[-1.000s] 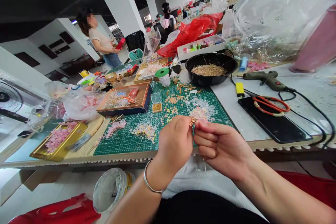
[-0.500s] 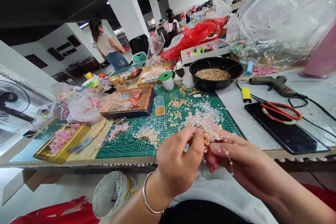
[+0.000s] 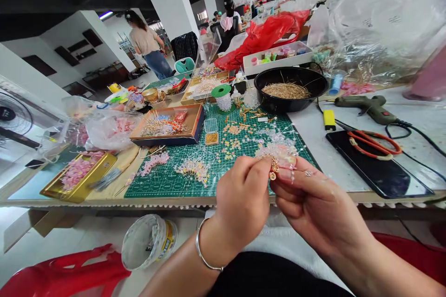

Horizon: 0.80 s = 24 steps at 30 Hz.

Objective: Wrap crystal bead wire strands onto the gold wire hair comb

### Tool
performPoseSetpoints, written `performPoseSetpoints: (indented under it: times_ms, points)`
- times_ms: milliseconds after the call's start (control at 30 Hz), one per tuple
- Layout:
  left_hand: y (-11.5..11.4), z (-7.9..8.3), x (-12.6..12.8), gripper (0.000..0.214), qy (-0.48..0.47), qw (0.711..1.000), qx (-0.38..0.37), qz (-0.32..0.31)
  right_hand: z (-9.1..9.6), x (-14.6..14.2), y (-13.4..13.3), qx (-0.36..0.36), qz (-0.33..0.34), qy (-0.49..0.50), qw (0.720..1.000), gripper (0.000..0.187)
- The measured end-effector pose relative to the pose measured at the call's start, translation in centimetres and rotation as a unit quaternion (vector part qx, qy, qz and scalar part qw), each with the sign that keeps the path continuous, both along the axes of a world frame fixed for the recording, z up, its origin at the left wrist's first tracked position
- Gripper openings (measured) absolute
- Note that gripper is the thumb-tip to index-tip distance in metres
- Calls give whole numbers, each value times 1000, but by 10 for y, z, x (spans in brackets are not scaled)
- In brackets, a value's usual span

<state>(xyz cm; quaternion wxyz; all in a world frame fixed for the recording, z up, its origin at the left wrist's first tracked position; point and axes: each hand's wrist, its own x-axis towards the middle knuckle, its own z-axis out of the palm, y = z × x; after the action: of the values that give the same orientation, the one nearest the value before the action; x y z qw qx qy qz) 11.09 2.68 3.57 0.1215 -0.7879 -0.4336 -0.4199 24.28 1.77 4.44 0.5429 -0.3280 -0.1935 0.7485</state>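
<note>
Between my two hands is a beaded hair ornament [image 3: 274, 167] with pale pink and clear petals on top and small gold-coloured loops below. My left hand [image 3: 244, 195], with a silver bangle on the wrist, pinches its left side. The fingers of my right hand [image 3: 306, 190] close on its right side, and a thin strand with clear beads hangs over them. Behind lies a pile of clear beads [image 3: 275, 137] on the green cutting mat [image 3: 167, 189]. Two similar beaded pieces, one yellow and white [image 3: 195, 169] and one pink [image 3: 153, 163], lie on the mat to the left.
A gold tray of pink petals [image 3: 78, 174] stands at the left, a shallow box [image 3: 195, 132] behind the mat. A black bowl [image 3: 263, 95] holds gold pins. On the right are a phone [image 3: 376, 171] and a glue gun [image 3: 372, 106]. A bucket [image 3: 139, 246] stands below the table.
Both hands have come up slightly and closer together around the ornament. My right fingers have curled in more. The person in the background has turned away.
</note>
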Motion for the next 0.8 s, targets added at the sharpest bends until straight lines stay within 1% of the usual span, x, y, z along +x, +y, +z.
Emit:
performPoseSetpoints:
  times_ms: [133, 233, 367, 467, 533, 633, 667, 700, 733, 800]
  points:
    - [7, -6, 3, 18, -51, 998, -27, -12, -2, -8, 8, 10, -52, -7, 999, 39]
    - [11, -10, 4, 16, -72, 997, -42, -7, -5, -12, 12, 16, -80, -16, 997, 36]
    - [13, -15, 7, 17, -87, 995, -43, 0, -8, -13, 15, 25, -86, -28, 996, 36]
    - [13, -14, 6, 17, -106, 994, -33, 3, -8, -11, 16, 42, -88, -46, 994, 36]
    - [11, -13, 5, 17, -104, 992, -64, 8, -9, -9, 16, 58, -100, -63, 991, 35]
    - [6, -15, 2, 19, -65, 986, -155, 6, -14, -5, 18, 83, -137, -97, 982, 35]
    - [4, -17, 2, 18, -50, 984, -169, 6, -16, -3, 18, 89, -150, -112, 978, 34]
    - [2, -20, 2, 18, -40, 985, -165, 10, -19, -2, 19, 95, -163, -130, 973, 33]
    - [0, -23, 2, 18, -30, 989, -145, 13, -21, 0, 21, 100, -174, -150, 968, 32]
    - [-4, -30, 2, 20, -3, 997, -79, 3, -24, 4, 23, 108, -183, -194, 958, 27]
